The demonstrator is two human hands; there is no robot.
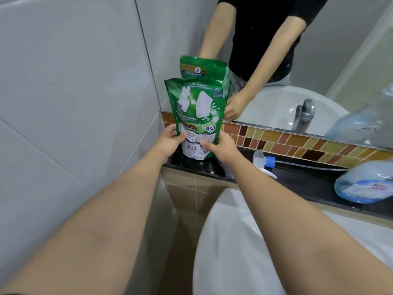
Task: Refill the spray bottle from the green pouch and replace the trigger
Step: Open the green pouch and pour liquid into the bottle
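Head view. Green pouch [196, 116]: standing upright at the left end of the dark worktop [302, 182], in the corner by the tiled wall, its back label and barcode facing the camera, its top doubled in the mirror [319, 60] behind.

Left hand [168, 142]: gripping the pouch's lower left edge, thumb lying across the label, fingers wrapping out of sight behind.

Right hand [221, 149]: gripping the lower right edge, thumb pressing near the barcode, fingers curling behind.

Trigger [264, 163]: white with a blue collar, lying on its side on the worktop just right of the right hand, its clear tube trailing rightward.

Bottle [363, 185]: pale blue, sitting at the worktop's right end, well apart from the pouch.

Basin [244, 241]: white, sitting below the worktop.
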